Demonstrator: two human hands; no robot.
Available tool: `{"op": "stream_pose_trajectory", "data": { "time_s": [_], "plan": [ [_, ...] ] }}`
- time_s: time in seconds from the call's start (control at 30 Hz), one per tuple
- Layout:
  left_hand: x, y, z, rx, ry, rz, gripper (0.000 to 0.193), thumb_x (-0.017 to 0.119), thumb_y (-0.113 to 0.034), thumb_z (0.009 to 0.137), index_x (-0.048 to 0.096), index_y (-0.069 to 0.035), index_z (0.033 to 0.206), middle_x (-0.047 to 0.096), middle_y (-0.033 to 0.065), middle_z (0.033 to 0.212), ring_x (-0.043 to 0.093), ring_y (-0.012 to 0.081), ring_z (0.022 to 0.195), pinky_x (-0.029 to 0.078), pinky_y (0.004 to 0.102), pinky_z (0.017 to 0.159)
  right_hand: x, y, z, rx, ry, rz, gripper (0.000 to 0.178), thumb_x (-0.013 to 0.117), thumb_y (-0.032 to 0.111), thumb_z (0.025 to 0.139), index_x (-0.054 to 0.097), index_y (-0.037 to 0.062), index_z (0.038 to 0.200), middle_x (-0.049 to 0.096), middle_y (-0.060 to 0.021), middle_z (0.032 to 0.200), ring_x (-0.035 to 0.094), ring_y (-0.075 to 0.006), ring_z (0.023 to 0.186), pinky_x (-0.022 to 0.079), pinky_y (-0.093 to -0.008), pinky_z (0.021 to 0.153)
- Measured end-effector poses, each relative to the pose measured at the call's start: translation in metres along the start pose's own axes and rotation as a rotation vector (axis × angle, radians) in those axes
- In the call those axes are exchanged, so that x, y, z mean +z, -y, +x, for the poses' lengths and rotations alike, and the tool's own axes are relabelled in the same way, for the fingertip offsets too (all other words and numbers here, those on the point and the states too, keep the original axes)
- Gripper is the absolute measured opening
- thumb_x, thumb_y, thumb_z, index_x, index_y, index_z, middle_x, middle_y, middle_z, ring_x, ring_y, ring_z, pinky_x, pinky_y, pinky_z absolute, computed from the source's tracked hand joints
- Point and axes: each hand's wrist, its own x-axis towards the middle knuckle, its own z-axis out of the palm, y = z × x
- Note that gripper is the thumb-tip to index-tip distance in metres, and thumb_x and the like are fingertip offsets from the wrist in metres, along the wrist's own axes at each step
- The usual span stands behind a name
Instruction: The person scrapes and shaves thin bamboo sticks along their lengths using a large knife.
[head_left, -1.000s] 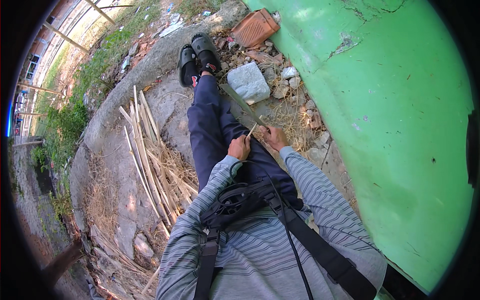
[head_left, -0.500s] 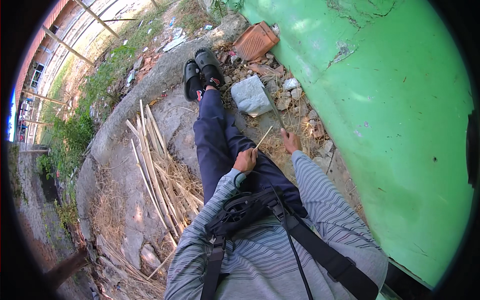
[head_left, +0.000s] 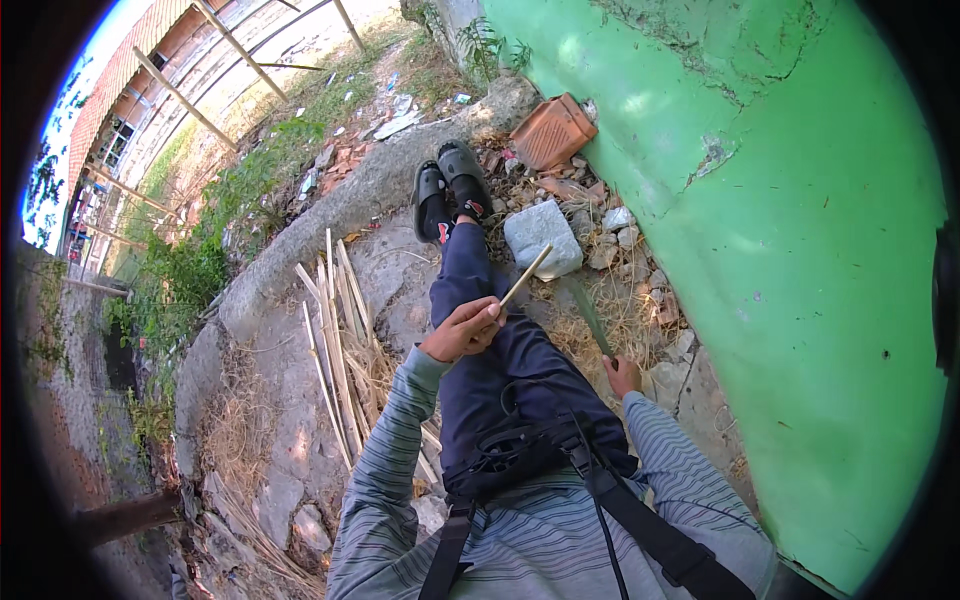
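My left hand (head_left: 466,329) is closed round a short, thin stick of pale wood or bamboo (head_left: 527,275), held above my thighs. Its upper end slants away to the right. Closed on the handle end of a long-bladed knife (head_left: 590,318), my right hand (head_left: 622,376) rests lower, right of my legs. The blade points away toward a pale grey block (head_left: 543,239), which lies on the ground past both hands. My fingers cover the knife's handle. Left of my legs lies a pile of long split strips (head_left: 338,345), with curly shavings beside it.
A green wall (head_left: 780,260) with cracked paint runs along my right. An orange clay block (head_left: 553,132) and rubble lie past my feet, near the wall. A low concrete edge (head_left: 290,265) curves along the left, with plants (head_left: 190,265) beyond it.
My left hand has risen with the stick and moved slightly left. My right hand has drawn the knife back toward me, away from the grey block. The whole view has shifted.
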Motion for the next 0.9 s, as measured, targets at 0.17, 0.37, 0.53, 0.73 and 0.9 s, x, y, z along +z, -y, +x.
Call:
{"op": "stream_pose_trajectory", "data": {
  "time_s": [0.17,0.37,0.53,0.73,0.9],
  "plan": [
    [-0.01,-0.025,-0.008,0.194,-0.073,0.128,0.028,0.048,-0.033,0.113,0.056,-0.008,0.103,0.033,-0.0083,0.068,0.026,0.0022,0.055,0.022,0.0218,0.048,-0.004,0.013,-0.004,-0.019,0.111,0.005,0.054,0.063,0.059,0.093,0.075,0.0071,0.1,0.073,-0.0206,0.091,0.071,-0.0405,0.09,0.055,-0.0529,0.082],
    [0.014,-0.036,0.001,0.303,-0.227,0.297,0.02,0.057,-0.024,0.11,0.059,-0.005,0.105,0.046,-0.0073,0.067,0.036,0.0021,0.057,0.028,0.0226,0.051,0.01,0.001,0.014,0.043,0.272,-0.196,0.056,0.064,0.058,0.092,0.073,0.0055,0.109,0.074,-0.017,0.107,0.071,-0.0365,0.103,0.056,-0.0502,0.09],
    [0.039,-0.044,-0.004,0.38,-0.387,0.54,0.02,0.059,-0.021,0.109,0.062,-0.003,0.101,0.05,-0.0055,0.064,0.042,0.0029,0.057,0.033,0.0228,0.051,0.01,0.024,0.026,0.146,0.544,-0.246,0.056,0.065,0.052,0.093,0.067,0.006,0.124,0.073,-0.0171,0.119,0.07,-0.0361,0.11,0.055,-0.0487,0.095],
    [0.059,-0.051,0.012,0.421,-0.403,0.649,0.02,0.062,-0.018,0.106,0.064,0.001,0.102,0.053,0.0011,0.058,0.046,0.004,0.054,0.036,0.0258,0.049,-0.035,0.062,0.061,-0.045,0.243,0.473,0.035,0.069,0.026,0.096,0.07,0.0006,0.121,0.077,-0.0132,0.102,0.076,-0.0233,0.087,0.061,-0.0371,0.078],
    [0.059,-0.055,-0.011,0.407,-0.466,0.693,0.02,0.06,-0.019,0.106,0.063,-0.001,0.098,0.052,-0.003,0.062,0.045,0.0035,0.056,0.035,0.0238,0.051,-0.219,0.26,0.027,-0.583,0.271,1.2,0.036,0.072,0.022,0.1,0.068,-0.0012,0.127,0.075,-0.0097,0.108,0.072,-0.0147,0.095,0.058,-0.0301,0.086]
  ]
}}
